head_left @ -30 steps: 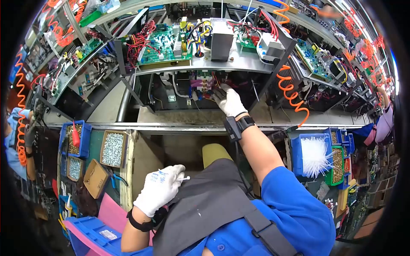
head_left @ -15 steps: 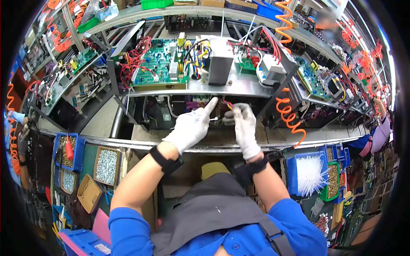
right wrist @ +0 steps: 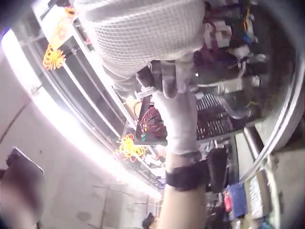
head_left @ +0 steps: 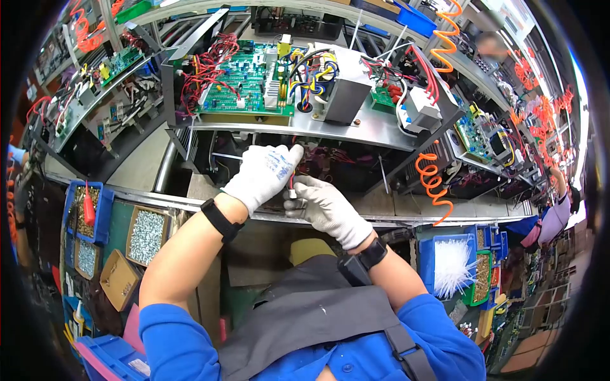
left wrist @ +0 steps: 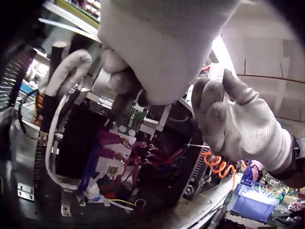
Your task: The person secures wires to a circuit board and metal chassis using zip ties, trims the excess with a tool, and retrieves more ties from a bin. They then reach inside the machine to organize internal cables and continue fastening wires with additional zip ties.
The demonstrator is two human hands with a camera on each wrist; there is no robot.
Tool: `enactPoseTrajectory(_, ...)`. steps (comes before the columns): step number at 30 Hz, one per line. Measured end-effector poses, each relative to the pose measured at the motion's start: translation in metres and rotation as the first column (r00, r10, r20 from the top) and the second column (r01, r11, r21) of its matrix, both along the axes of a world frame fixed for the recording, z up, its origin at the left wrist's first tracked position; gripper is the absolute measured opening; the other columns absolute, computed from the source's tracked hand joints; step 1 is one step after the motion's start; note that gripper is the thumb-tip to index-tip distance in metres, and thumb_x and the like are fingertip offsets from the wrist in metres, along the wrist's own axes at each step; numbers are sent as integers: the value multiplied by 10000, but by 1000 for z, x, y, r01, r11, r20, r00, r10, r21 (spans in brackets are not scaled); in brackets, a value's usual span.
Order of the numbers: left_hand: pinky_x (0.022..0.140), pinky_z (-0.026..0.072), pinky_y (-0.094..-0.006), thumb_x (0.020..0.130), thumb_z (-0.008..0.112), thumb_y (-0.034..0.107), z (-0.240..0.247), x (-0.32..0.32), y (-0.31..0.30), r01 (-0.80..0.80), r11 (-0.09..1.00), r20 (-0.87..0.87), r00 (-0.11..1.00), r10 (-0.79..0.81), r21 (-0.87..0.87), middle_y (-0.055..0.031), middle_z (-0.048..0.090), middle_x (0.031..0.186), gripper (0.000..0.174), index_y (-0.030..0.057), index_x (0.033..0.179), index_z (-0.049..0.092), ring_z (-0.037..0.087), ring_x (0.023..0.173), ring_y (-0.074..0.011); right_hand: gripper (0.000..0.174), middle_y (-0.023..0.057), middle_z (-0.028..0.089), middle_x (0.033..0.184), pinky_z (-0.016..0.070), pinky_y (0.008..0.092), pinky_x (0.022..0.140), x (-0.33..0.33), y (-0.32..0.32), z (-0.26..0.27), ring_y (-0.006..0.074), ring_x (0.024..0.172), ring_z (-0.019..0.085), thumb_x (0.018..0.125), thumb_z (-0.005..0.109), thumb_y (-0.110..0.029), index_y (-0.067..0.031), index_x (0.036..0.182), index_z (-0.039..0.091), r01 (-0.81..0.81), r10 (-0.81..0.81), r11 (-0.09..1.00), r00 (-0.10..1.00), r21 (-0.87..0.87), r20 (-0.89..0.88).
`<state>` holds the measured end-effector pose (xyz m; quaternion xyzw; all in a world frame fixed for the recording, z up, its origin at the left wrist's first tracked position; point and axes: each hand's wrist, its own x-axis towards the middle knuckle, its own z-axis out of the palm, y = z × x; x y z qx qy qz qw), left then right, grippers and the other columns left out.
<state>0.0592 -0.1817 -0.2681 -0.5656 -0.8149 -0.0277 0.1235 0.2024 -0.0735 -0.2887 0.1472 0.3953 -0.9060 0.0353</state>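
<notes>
My gloved left hand [head_left: 262,174] is at the front opening of the metal chassis [head_left: 343,127], its fingers curled around a white cable tie [head_left: 227,156] whose tail sticks out to the left. Close beside it, my gloved right hand [head_left: 330,213] pinches a small white connector [head_left: 293,193] on thin red and dark wires [head_left: 293,178]. The wires run up past the left fingertips. In the left wrist view the connector [left wrist: 217,72] shows between the right thumb and fingers. Purple-sleeved cables [left wrist: 108,138] with ring terminals sit inside the lower bay.
A green circuit board [head_left: 244,82] and a grey metal block [head_left: 346,92] stand on the chassis's upper shelf. To the left are boxes of screws [head_left: 147,235]; to the right, a blue bin of white cable ties [head_left: 452,267]. An orange coiled hose [head_left: 432,184] hangs at the right.
The left hand rose from the lap to the chassis with the cable tie. The right hand came out of the bay and drew the connector and wires toward the front edge.
</notes>
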Motion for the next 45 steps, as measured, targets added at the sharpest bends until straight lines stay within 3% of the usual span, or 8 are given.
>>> enactPoseTrajectory(5,565,518,-419,892,520,181,9,-9,0,37,998,28,999,-36,-48,-57,649,816,211,179,1100,559,686,768,-269,214,31,656,907,525,320,684,-18,34,-10,146,748,621,917,660,-254,-45,961,667,-272,255,818,961,507,104)
enactPoseTrajectory(8,565,513,-441,885,516,165,-3,-29,3,-8,999,83,997,11,-36,-69,702,857,325,214,1201,571,691,741,-270,203,38,627,687,490,299,627,-33,54,-12,118,664,605,877,656,-210,-22,811,696,-153,-126,-239,984,959,125)
enactPoseTrajectory(11,627,541,-415,938,460,257,-5,-30,0,-63,998,135,989,62,-1,-27,727,813,211,186,1068,610,705,797,-236,239,47,601,650,437,248,512,-44,81,-50,122,590,578,831,649,-4,-96,643,533,394,-327,408,905,823,-271)
enactPoseTrajectory(16,619,530,-452,935,516,279,-36,-38,7,-161,956,379,924,58,246,-140,683,776,249,179,1098,675,670,704,-327,244,44,572,735,431,201,523,-70,66,-64,122,590,550,844,585,82,-136,798,486,783,-614,600,582,164,-533)
enactPoseTrajectory(18,658,531,-460,931,529,300,-36,-36,6,-230,922,483,874,54,312,-152,682,783,239,157,1029,694,668,718,-334,191,32,562,853,439,192,597,-78,88,-79,113,676,537,875,579,32,-89,997,498,586,106,-634,712,505,-694)
enactPoseTrajectory(20,724,523,-482,878,546,283,-31,-33,3,-284,892,571,820,36,352,-188,674,799,269,63,839,695,658,774,-374,69,63,566,811,471,331,688,-83,76,-86,188,715,551,889,529,-72,-30,855,571,688,-261,-188,653,701,-711)
enactPoseTrajectory(22,759,514,-490,856,519,243,-41,-34,9,-322,831,584,812,-4,454,-211,670,835,260,56,904,692,650,821,-391,196,141,596,806,474,418,745,-74,77,-72,304,712,560,877,472,-146,-27,768,583,582,64,-648,684,491,-727)
enactPoseTrajectory(45,873,494,-474,944,505,323,-40,-43,8,-330,907,691,721,62,263,-170,656,1098,318,179,1200,626,620,1005,-366,656,189,645,1055,462,469,883,-71,108,-57,402,967,580,719,513,80,-187,1312,599,423,129,-601,889,679,-439)
